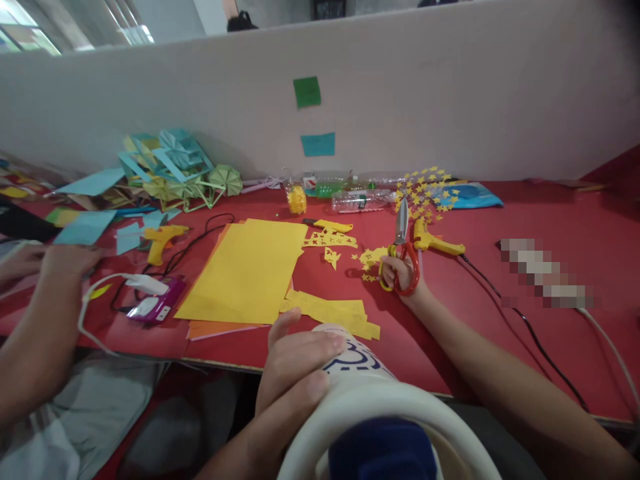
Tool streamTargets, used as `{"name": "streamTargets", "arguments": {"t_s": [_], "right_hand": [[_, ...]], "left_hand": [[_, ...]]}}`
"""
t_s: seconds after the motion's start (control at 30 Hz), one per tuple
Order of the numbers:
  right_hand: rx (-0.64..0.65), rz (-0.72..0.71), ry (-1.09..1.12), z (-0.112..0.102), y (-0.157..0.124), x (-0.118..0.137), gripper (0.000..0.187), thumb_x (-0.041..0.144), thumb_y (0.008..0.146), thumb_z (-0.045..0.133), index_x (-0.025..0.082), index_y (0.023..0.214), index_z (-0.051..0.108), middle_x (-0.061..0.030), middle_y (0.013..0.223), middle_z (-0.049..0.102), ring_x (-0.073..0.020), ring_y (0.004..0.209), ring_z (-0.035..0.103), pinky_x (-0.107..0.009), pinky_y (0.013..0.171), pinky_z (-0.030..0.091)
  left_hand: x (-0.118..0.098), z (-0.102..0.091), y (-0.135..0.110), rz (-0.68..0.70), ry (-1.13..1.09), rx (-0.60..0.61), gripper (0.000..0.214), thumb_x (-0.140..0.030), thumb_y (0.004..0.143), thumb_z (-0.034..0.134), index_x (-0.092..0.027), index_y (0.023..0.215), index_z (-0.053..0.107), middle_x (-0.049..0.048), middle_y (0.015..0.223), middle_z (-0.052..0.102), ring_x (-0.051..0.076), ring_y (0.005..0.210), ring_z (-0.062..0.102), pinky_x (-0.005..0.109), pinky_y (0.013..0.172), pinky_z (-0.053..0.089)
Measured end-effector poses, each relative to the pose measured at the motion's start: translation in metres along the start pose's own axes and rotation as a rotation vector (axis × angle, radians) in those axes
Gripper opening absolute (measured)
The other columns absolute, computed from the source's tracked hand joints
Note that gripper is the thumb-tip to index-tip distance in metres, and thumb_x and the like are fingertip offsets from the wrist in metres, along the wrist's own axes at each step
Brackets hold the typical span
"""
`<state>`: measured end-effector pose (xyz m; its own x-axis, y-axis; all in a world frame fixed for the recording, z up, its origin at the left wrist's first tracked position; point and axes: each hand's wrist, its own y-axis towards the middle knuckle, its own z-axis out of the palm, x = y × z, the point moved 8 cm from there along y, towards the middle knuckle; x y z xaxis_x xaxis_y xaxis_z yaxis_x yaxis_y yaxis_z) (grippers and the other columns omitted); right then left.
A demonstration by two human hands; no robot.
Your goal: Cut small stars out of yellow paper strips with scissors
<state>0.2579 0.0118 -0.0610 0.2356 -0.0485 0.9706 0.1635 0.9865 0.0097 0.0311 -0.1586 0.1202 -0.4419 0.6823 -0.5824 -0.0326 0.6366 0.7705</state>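
Note:
My left hand [293,373] is wrapped round a white paper cup [370,413] with blue print, held close under the camera at the table's near edge. My right hand [400,273] reaches out over the red table [500,320] and grips red-and-yellow-handled scissors [401,250], blades pointing away from me. Yellow paper stars and offcuts [373,257] lie just beside the scissors. A yellow glue gun [435,241] rests right of them.
A stack of yellow paper sheets [250,273] and yellow strips [333,310] lie in the middle. Another person's arm [35,333] is at the left, near a second glue gun [160,240]. Paper crafts [175,170], plastic bottles [360,199] and cables [530,327] sit further back and to the right.

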Motion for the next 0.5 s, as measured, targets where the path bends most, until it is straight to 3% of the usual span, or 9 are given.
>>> {"name": "streamTargets", "arguments": {"t_s": [0.2, 0.5], "right_hand": [[0.002, 0.006, -0.004, 0.0012, -0.0012, 0.0017, 0.047, 0.033, 0.070, 0.065, 0.022, 0.035, 0.035, 0.0062, 0.029, 0.033, -0.0057, 0.026, 0.031, -0.024, 0.042, 0.045], [0.004, 0.009, -0.003, 0.0018, -0.0020, 0.0025, 0.047, 0.034, 0.071, 0.065, 0.022, 0.036, 0.036, 0.0066, 0.029, 0.033, -0.0057, 0.026, 0.031, -0.023, 0.041, 0.045]], "left_hand": [[0.0058, 0.0029, 0.0020, -0.033, -0.022, -0.132, 0.026, -0.029, 0.088, 0.039, -0.033, 0.101, 0.061, -0.0033, 0.077, 0.067, 0.016, 0.072, 0.062, 0.040, 0.101, 0.042], [0.0066, -0.0023, 0.0018, 0.045, -0.071, -0.117, 0.024, -0.031, 0.087, 0.042, -0.034, 0.104, 0.058, -0.0055, 0.086, 0.068, 0.015, 0.076, 0.061, 0.042, 0.101, 0.042]]}}
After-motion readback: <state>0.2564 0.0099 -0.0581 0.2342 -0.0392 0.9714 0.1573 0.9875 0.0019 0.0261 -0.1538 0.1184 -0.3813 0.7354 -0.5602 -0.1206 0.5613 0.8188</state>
